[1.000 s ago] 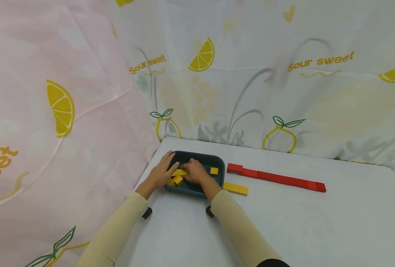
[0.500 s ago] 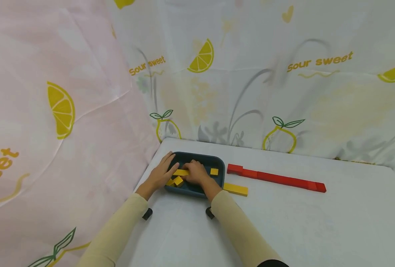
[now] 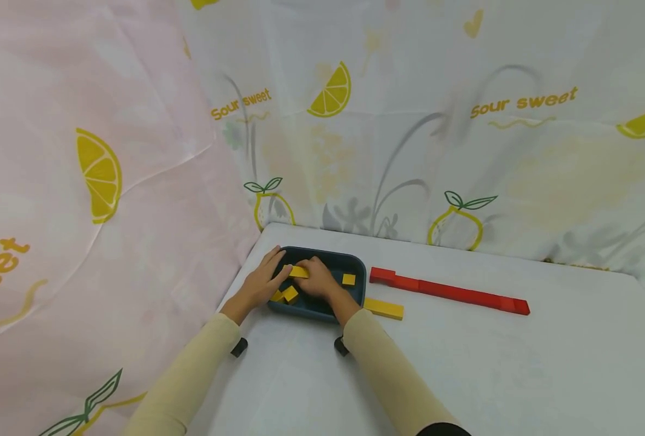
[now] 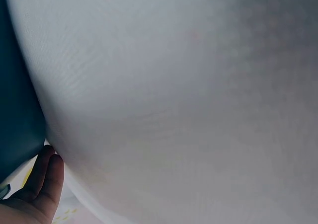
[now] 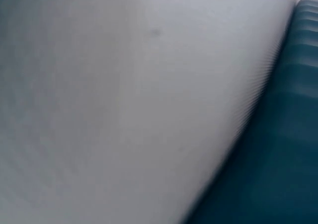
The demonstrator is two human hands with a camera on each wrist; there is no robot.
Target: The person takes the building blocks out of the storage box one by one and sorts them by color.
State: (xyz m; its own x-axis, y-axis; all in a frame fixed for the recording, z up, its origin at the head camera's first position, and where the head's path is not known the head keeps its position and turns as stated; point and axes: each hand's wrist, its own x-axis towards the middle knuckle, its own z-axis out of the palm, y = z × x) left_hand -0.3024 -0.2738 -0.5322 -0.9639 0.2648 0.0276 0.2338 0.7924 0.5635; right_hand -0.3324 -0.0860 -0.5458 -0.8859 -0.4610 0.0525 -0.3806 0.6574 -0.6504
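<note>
A dark blue plastic bin [image 3: 344,264] sits at the table's back left with several yellow blocks in it. My left hand [image 3: 257,286] holds the bin's left wall, thumb over the rim, fingers along the outside; its fingertips [image 4: 55,169] touch the outer wall in the left wrist view. Inside the bin, my right hand [image 3: 319,282] pinches an oblong yellow block [image 3: 300,272] near the left thumb tip. A yellow cube [image 3: 290,295] lies below it by another yellow block [image 3: 277,297]. One more yellow cube [image 3: 349,279] lies to the right. The right wrist view shows no fingers.
Right of the bin, a yellow bar [image 3: 384,309] lies on the white table [image 3: 464,369]. A long row of red blocks [image 3: 453,290] stretches rightward behind it. Patterned curtains [image 3: 387,151] hang at the back and left.
The oblong yellow block in my right hand has risen and shifted slightly toward the back of the bin. My left hand has stayed on the bin wall.
</note>
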